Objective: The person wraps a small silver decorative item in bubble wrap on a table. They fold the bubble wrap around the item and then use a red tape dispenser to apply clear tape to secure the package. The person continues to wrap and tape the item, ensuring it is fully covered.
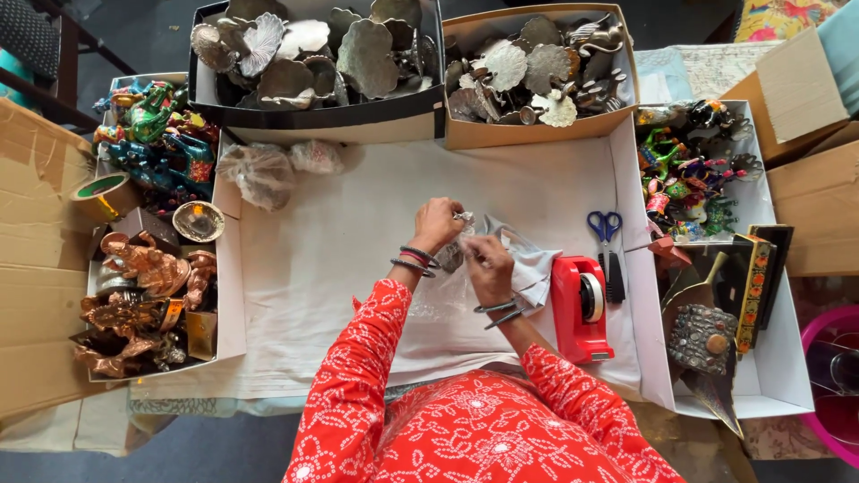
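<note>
now | left hand (437,224) fingers pinching small metal piece (450,257) | right hand (489,266) fingers pinching clear bag (528,259) | one tape dispenser (580,307) | one scissors (607,228)

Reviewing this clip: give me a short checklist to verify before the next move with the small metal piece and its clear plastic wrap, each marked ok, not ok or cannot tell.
1. Left hand has a grip on the small silvery metal piece: ok.
2. Right hand holds the clear plastic wrap: ok.
3. Piece fully covered by the wrap: cannot tell, the hands hide it.
4. Red tape dispenser close beside the right hand: ok.
5. Blue-handled scissors lie within view, blades shut: ok.
6. White paper work surface bare around the hands: ok.
</note>
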